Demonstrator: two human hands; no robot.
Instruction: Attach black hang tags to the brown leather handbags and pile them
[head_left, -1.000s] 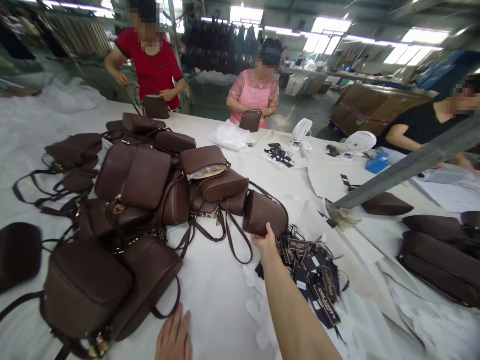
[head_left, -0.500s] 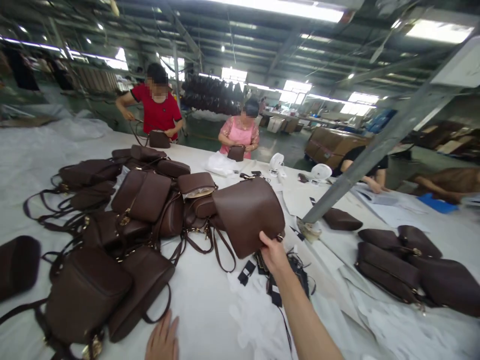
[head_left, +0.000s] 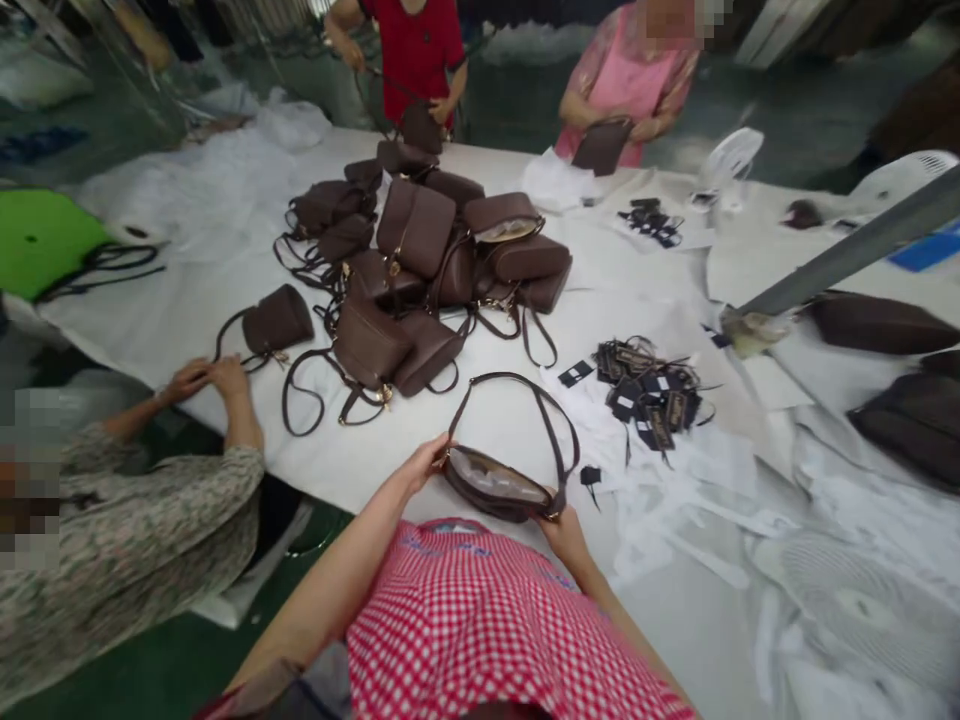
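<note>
Close to my body I hold a brown handbag [head_left: 495, 490] between both hands. Its top gapes, and pale lining or wrapping shows inside. My left hand [head_left: 427, 462] grips the bag's left end, where the strap is fixed. At the right end, my right hand [head_left: 562, 528] has its fingers closed round the bag's corner, partly hidden by it. The bag's strap [head_left: 551, 400] loops forward over the white table. Beyond it lies a heap of brown handbags [head_left: 416, 235], and to the right a pile of black hang tags [head_left: 652, 390].
A co-worker's hands [head_left: 210, 378] at the left work on the strap of a small brown bag [head_left: 277, 320]. Two people stand across the table with bags. A slanted metal post [head_left: 847, 245] rises at the right. A white fan [head_left: 855, 600] is at lower right.
The bag has come from out over the table to close before me, now with its open top showing. My left hand has left the tabletop and grips it too. My view has tilted down.
</note>
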